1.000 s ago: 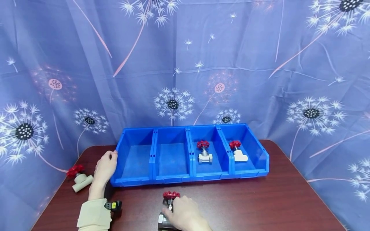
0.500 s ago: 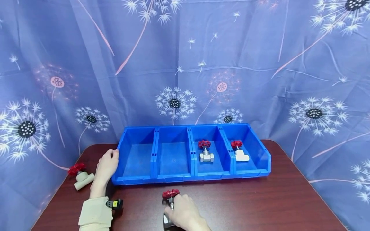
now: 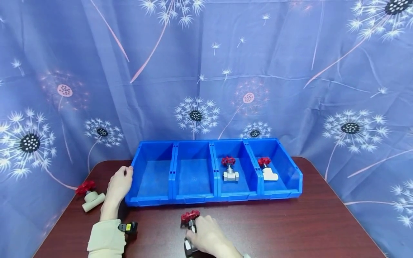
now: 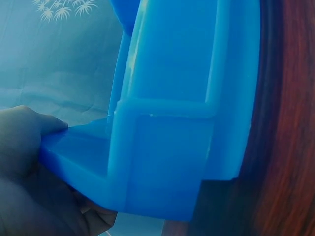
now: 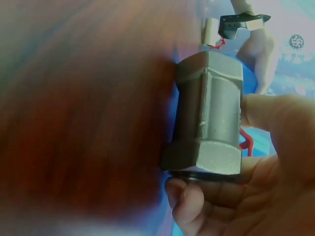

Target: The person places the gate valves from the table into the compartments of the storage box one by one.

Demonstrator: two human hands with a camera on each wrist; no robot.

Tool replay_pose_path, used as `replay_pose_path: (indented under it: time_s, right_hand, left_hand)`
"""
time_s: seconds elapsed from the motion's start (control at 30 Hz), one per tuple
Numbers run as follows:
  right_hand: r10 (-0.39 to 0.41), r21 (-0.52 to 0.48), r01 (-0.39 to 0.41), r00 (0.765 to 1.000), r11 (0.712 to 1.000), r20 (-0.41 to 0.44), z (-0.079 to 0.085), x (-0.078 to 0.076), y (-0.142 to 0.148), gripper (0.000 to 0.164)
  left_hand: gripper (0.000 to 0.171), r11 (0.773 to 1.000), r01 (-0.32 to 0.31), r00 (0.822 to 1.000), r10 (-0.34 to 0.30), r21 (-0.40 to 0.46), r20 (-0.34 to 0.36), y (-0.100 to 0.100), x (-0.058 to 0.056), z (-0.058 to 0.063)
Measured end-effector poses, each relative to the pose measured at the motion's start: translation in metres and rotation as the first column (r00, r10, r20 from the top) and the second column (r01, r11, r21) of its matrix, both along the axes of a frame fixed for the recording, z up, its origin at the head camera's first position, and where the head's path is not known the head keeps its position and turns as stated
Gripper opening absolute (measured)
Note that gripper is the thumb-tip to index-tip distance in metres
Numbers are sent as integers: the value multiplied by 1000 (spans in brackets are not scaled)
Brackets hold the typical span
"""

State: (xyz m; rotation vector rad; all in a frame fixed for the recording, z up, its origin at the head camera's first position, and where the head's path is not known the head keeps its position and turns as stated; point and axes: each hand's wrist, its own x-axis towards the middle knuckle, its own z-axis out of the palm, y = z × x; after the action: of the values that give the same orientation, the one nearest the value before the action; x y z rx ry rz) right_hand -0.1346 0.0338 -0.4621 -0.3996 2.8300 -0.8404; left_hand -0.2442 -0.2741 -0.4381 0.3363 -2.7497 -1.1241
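On the left, my left hand (image 3: 120,184) grips the side rim of the blue four-bay bin (image 3: 171,175); in the left wrist view its thumb lies over the blue rim (image 4: 74,152) and its fingers curl beneath. My right hand (image 3: 208,234) holds a metal gate valve (image 3: 191,226) with a red handwheel (image 3: 190,216), in front of the bin. The right wrist view shows the hex-ended valve body (image 5: 211,115) between thumb and fingers. The handwheel leans to the left. Part of the valve is hidden behind the right hand.
A smaller metal valve (image 3: 230,175) with a red wheel stands in the third bay. A white valve (image 3: 269,174) sits in the rightmost bay. A beige tee-shaped valve (image 3: 93,200) lies left of my left arm on the brown table (image 3: 306,225). A patterned curtain (image 3: 155,89) hangs behind.
The valve in my right hand has shifted slightly right and its handwheel tilts more to the left. My left hand keeps its grip on the bin; the head view shifted a little.
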Motion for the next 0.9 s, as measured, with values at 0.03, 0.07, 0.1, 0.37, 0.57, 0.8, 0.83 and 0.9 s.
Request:
replay_pose_path:
  time_s: [0.03, 0.07, 0.1, 0.37, 0.57, 0.8, 0.83, 0.9]
  right_hand:
    - [4, 0, -4, 1000, 1000, 14, 0, 0, 1, 20]
    - [10, 4, -10, 1000, 1000, 18, 0, 0, 1, 20]
    - [15, 9, -16, 1000, 1000, 22, 0, 0, 2, 21]
    - [83, 115, -75, 995, 991, -61, 2, -2, 4, 28]
    - [106, 134, -98, 992, 986, -61, 1, -2, 4, 28]
    - [103, 82, -95, 991, 992, -87, -2, -2, 7, 26]
    - [104, 80, -97, 991, 992, -86, -2, -2, 7, 26]
    - [111, 79, -104, 990, 991, -84, -1, -2, 8, 26]
  left_hand:
    - [52, 1000, -2, 1000, 2, 1, 2, 0, 1, 0]
    - [52, 1000, -3, 1000, 3, 1, 5, 0, 1, 0]
    - [52, 1000, -3, 1000, 3, 2, 6, 1, 2, 1]
    - [56, 1000, -4, 1000, 4, -6, 0, 2, 1, 2]
    - [54, 1000, -9, 1000, 9, -3, 7, 1, 0, 1]
    - [53, 1000, -1, 1000, 1, -5, -10, 0, -1, 1]
    - [53, 1000, -2, 1000, 2, -5, -11, 0, -1, 2]
    - [53, 1000, -4, 1000, 4, -2, -9, 1, 0, 1]
